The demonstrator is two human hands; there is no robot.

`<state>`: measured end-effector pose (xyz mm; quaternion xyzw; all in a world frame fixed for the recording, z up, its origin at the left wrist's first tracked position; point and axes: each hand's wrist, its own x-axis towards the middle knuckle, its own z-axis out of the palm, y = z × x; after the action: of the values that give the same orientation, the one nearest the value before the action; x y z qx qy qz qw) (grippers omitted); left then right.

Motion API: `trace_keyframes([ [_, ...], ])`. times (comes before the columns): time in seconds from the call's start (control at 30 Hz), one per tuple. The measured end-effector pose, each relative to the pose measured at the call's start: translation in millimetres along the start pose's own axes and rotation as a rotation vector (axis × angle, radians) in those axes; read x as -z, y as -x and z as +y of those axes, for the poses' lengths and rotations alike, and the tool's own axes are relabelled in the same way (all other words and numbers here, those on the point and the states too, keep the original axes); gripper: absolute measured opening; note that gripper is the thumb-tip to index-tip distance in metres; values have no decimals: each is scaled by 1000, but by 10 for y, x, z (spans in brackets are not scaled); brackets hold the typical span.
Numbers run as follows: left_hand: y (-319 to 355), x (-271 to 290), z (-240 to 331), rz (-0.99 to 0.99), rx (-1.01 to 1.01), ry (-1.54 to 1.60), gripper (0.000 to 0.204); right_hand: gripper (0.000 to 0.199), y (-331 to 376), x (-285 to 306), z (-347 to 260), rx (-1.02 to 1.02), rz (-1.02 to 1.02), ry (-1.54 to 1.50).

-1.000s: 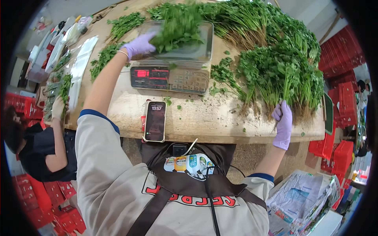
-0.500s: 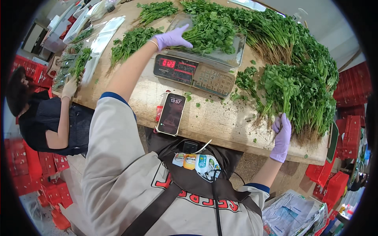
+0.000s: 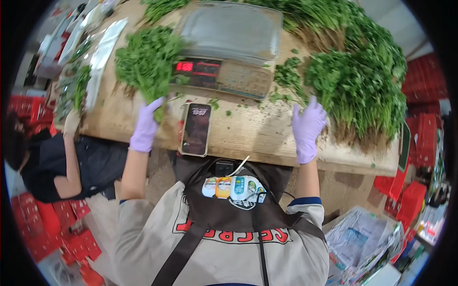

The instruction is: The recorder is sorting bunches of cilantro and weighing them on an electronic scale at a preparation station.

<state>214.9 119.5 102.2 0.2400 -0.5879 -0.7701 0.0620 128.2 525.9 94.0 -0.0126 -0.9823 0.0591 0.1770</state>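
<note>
My left hand (image 3: 147,125), in a lilac glove, is closed around the stems of a bunch of coriander (image 3: 149,62). Its leaves spread over the table, left of the digital scale (image 3: 243,78). The scale's metal pan (image 3: 229,28) has nothing lying on it, and its red display is lit but blurred. In a matching glove, my right hand (image 3: 309,128) stays open above the table's front part, fingers apart and palm down. Just beyond and to its right lies a large heap of coriander (image 3: 362,90) with brown roots toward me.
A phone (image 3: 196,129) lies near the front edge of the wooden table (image 3: 253,136). Small sprigs (image 3: 288,74) are scattered right of the scale. At the left, a co-worker's gloved hand (image 3: 72,123) is by packed greens. Red crates (image 3: 422,138) stand at the right.
The coriander has left the scale pan and is now at the left in my left hand, which came back toward me. My right hand let go of the heap's stems and moved left.
</note>
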Motion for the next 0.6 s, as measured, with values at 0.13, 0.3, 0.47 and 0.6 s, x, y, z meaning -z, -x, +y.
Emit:
trace_keyframes([
  [0.13,110,-549,14,-238,108,362,37,33,147,120,-1022,0,-689,-1231],
  [0.3,47,-780,-88,-400,-29,321,41,35,137,319,-1680,223,-676,-1150],
  [0.47,22,-906,-93,-436,-28,373,39,34,158,132,-1712,305,-571,-1149],
  [0.6,-1,-925,-157,-405,20,440,35,32,78,70,-1605,113,-821,-1231],
])
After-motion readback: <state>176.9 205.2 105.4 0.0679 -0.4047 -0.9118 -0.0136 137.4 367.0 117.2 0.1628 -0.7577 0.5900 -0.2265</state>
